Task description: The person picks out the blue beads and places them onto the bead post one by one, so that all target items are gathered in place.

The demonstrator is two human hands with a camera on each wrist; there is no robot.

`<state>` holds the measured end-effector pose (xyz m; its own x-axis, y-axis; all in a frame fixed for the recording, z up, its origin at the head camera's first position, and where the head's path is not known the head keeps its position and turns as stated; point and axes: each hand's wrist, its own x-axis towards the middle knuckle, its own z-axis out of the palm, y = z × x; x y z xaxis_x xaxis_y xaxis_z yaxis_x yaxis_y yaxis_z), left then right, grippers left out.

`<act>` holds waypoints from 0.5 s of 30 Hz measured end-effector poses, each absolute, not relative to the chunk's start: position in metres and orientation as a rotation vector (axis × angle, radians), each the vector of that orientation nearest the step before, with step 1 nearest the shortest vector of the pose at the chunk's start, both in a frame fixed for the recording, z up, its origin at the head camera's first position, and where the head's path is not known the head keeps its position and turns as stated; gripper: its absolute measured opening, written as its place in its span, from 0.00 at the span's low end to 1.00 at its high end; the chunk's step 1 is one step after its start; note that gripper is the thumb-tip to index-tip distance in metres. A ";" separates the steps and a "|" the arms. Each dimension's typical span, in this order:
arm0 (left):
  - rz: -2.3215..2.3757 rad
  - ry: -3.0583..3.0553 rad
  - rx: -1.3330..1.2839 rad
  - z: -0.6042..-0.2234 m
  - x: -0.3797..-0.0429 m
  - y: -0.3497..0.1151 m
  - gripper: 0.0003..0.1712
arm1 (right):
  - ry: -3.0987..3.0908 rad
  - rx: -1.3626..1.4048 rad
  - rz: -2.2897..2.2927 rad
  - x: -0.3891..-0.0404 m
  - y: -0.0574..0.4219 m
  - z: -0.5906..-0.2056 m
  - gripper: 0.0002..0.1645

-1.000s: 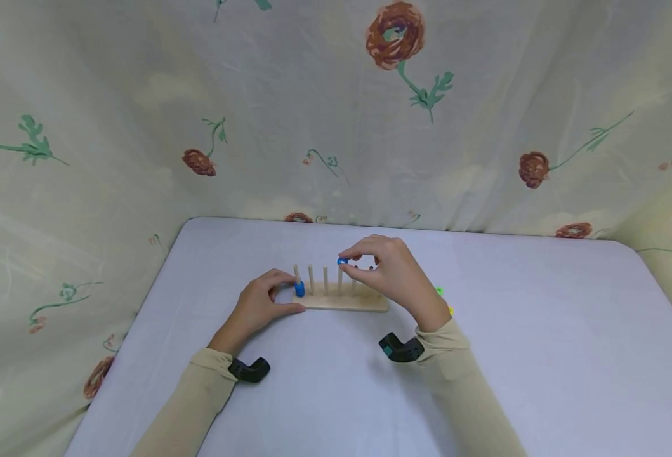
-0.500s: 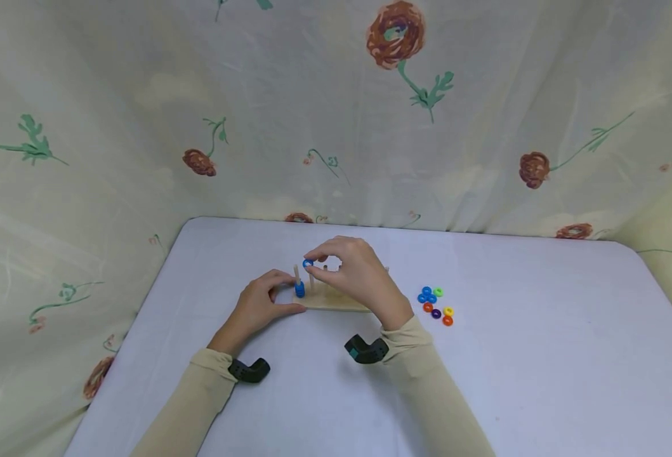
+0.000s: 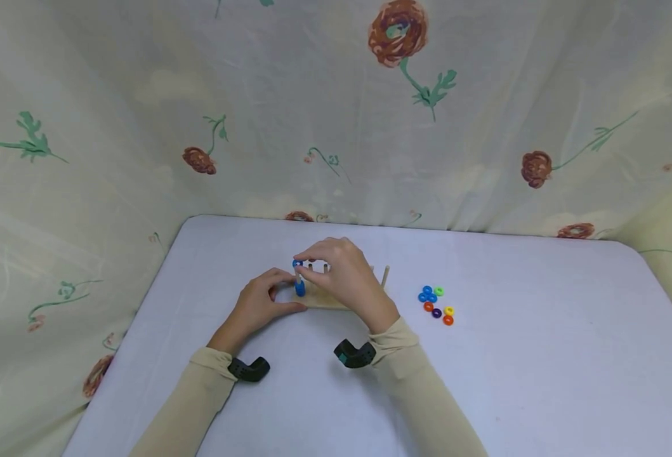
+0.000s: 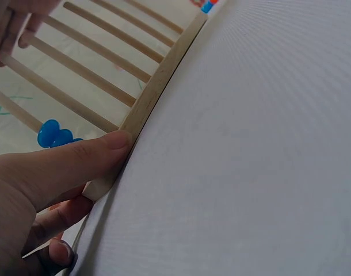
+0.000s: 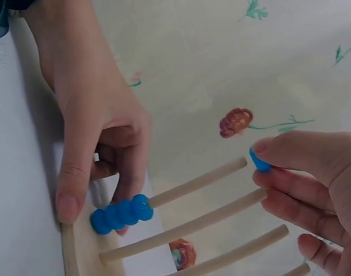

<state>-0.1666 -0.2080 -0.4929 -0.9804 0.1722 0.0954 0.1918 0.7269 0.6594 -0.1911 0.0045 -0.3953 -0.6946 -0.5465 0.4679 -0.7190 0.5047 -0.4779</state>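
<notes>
A wooden peg board [image 3: 330, 301] with a row of upright pegs stands on the table. My left hand [image 3: 257, 306] grips its left end, with the thumb [image 4: 100, 149] on the front edge and the fingers round behind. Several blue rings [image 5: 122, 215] are stacked at the foot of the leftmost peg [image 5: 201, 181]. Between thumb and forefinger, my right hand [image 3: 344, 273] pinches another blue ring [image 5: 259, 161]. That ring is right by the top of the leftmost peg. In the head view, the right hand hides the middle pegs.
Right of the board lies a loose group of rings: blue rings [image 3: 427, 294], a green ring [image 3: 439, 291], orange rings [image 3: 448, 320], a purple ring [image 3: 436, 313] and a yellow ring [image 3: 449, 311]. A flowered curtain [image 3: 256, 127] hangs behind the white table [image 3: 541, 349].
My right hand has carried the pinched blue ring leftward along the row to the leftmost peg, uncovering the loose rings on the right. The left hand stays on the board's end.
</notes>
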 end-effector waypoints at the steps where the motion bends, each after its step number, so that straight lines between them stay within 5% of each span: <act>1: -1.112 -2.891 -0.307 -0.493 -0.166 -0.208 0.31 | -2.485 1.072 0.970 -0.191 0.004 -0.396 0.09; 15: -1.136 -2.885 -0.292 -0.492 -0.166 -0.208 0.32 | -2.474 1.048 0.952 -0.191 -0.002 -0.402 0.10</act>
